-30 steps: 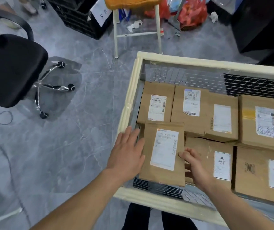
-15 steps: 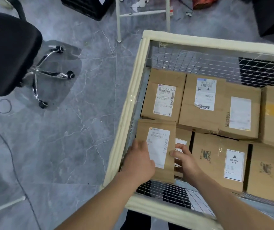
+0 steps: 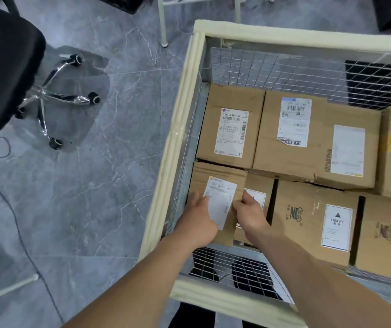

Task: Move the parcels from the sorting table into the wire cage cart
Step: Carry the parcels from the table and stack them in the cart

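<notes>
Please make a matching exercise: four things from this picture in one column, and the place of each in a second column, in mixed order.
Things:
1. office chair
2. HEAVY-label box
3. flat parcel
4. left hand

Places:
A. near-left corner of the wire cage cart
B. on the floor, left of the cart
C. on the flat parcel's left side
D. in the cart's near row

Pairs: 1-B, 2-D, 3-A, 4-C

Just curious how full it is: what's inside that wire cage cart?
The wire cage cart holds brown cardboard boxes lying side by side, one labelled HEAVY. Both hands hold a flat parcel in the near left corner. Anything beneath the boxes is covered.
</notes>
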